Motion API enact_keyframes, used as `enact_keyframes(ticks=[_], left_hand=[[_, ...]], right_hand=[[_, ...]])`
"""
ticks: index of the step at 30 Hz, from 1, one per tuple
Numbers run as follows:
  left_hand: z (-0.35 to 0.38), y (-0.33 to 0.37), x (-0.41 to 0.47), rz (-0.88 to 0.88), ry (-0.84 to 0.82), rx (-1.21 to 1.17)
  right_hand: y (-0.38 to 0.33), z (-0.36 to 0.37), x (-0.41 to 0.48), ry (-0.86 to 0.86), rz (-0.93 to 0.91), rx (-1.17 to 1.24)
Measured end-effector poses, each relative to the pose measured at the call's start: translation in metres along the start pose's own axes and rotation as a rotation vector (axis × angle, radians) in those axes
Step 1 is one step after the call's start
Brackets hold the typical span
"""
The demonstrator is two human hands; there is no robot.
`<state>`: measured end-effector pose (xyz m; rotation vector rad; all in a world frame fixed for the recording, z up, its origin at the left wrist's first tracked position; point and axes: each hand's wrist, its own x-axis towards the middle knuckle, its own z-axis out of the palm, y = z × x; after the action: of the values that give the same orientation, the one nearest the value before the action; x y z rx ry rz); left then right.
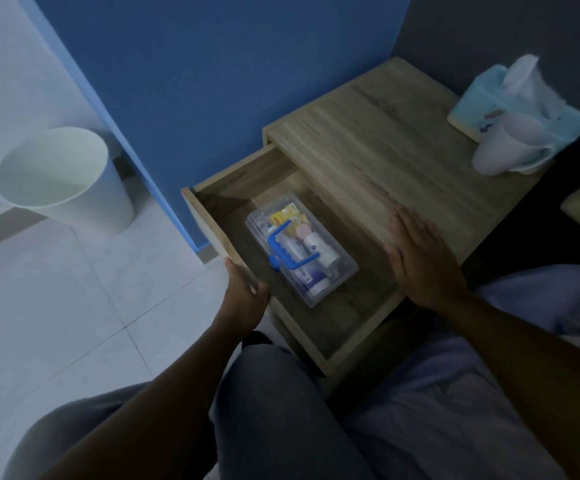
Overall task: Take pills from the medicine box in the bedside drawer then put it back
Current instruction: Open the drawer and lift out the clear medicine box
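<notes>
The bedside drawer (233, 199) stands pulled out, and the medicine box (300, 249), clear with a blue handle, lies closed inside it. The left hand (245, 292) grips the drawer's front edge with curled fingers. The right hand (420, 258) rests flat and open on the nightstand top (385, 161), holding nothing.

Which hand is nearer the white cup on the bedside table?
Right. The right hand lies flat on the tabletop's near edge, well short of the white cup at the far corner. The left hand grips the open drawer's front, farther away.
</notes>
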<state>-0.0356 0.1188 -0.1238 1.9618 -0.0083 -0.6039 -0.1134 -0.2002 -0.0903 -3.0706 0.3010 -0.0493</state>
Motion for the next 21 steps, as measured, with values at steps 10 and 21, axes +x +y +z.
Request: enact_keyframes(ticks=[10, 21], left_hand=[[-0.059, 0.062, 0.021, 0.283, 0.359, 0.293], [-0.015, 0.091, 0.088, 0.166, -0.128, 0.486]], right_hand=[[-0.033, -0.007, -0.004, 0.036, 0.164, 0.15], [-0.151, 0.029, -0.021, 0.058, 0.512, 0.372]])
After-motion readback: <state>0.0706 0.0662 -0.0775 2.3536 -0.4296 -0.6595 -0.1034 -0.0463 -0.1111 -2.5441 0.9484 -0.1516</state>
